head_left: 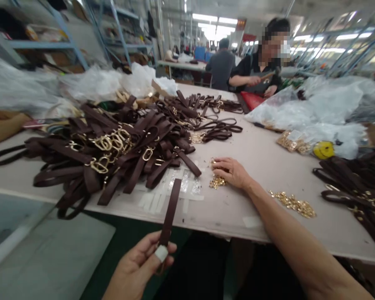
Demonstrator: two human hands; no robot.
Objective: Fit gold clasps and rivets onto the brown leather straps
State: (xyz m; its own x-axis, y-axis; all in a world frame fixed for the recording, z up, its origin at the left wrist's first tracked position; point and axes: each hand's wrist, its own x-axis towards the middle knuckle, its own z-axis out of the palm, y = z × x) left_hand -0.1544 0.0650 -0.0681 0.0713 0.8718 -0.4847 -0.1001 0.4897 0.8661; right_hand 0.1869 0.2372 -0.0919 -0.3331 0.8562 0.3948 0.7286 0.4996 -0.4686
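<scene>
My left hand (pixel 143 260), with white tape around the thumb, grips the lower end of a dark brown leather strap (pixel 172 204) at the table's front edge. The strap's free end points up and away. Out over the table, my right hand (pixel 233 173) has its fingers stretched apart at a small pile of gold metal pieces (pixel 218 182). Its fingertips touch or hover close to the pieces; whether one is between them I cannot make out. A large heap of brown straps (pixel 137 146) with gold rings lies left of the hands.
More gold pieces (pixel 295 204) lie under my right forearm's far side. Brown straps (pixel 356 187), a yellow roll (pixel 323 149) and plastic bags (pixel 312 106) crowd the right. Across the table a person (pixel 259 66) holds a tool near a red item (pixel 253 100).
</scene>
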